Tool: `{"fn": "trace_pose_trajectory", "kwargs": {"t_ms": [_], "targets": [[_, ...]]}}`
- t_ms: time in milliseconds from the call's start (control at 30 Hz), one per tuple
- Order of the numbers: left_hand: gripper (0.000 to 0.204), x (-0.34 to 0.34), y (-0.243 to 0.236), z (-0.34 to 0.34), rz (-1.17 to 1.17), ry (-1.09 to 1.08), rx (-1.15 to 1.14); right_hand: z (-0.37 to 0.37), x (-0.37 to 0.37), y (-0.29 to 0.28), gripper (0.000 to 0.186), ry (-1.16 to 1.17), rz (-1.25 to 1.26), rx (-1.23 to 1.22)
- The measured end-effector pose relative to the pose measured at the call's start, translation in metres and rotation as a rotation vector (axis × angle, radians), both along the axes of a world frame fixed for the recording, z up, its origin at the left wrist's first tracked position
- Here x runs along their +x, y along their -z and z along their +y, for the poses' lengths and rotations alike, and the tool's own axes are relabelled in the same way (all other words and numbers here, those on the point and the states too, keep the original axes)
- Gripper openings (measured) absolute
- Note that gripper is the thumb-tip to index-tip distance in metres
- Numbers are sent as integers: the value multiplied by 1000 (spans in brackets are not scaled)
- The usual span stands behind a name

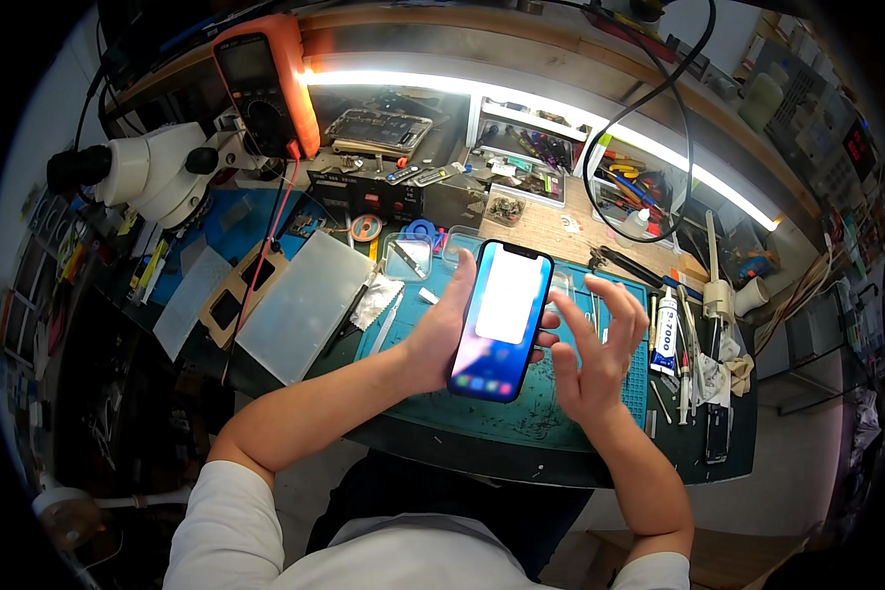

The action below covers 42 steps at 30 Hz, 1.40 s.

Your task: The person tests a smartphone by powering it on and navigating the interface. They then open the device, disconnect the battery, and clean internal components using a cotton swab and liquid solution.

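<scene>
A smartphone [502, 320] with a lit screen stands out in the middle of the view, held above the bench. My left hand [441, 329] grips it from the left, its thumb along the near edge and fingertips curling round the right edge. On the screen a white panel covers the upper part of a blue and pink background, with a row of icons at the bottom. Just right of the phone, my right hand [597, 359] hovers with fingers apart and holds nothing. Below both hands lies a teal work mat [521, 433] strewn with dark bits.
An orange multimeter [265, 88] and a white microscope [152, 172] stand at the back left. A translucent sheet [305, 300] lies left of the mat. On the right are a glue tube [665, 334], tweezers, a soldering iron [716, 295] and another phone [718, 433]. A black cable loop [693, 128] hangs above.
</scene>
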<state>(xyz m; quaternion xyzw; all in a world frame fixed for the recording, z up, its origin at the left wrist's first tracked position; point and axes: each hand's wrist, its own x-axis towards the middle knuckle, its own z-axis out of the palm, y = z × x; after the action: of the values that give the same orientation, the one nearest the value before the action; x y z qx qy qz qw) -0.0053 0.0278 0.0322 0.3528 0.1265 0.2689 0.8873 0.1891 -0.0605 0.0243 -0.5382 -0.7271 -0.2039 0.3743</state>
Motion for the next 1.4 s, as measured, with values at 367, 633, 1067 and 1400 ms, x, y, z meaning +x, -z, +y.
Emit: {"fn": "trace_pose_trajectory", "kwargs": {"t_ms": [367,633,1067,1400], "targets": [[99,-1,11,8,-129,155,-167,3,2,-1,43,-23,200,-27],[72,-1,8,8,-103,149,-170,4,3,0,45,-38,255,-23],[65,-3,7,8,-102,14,-185,6,4,1,44,-20,282,-26],[70,-4,0,2,-41,26,-159,5,5,0,43,-14,295,-43]]}}
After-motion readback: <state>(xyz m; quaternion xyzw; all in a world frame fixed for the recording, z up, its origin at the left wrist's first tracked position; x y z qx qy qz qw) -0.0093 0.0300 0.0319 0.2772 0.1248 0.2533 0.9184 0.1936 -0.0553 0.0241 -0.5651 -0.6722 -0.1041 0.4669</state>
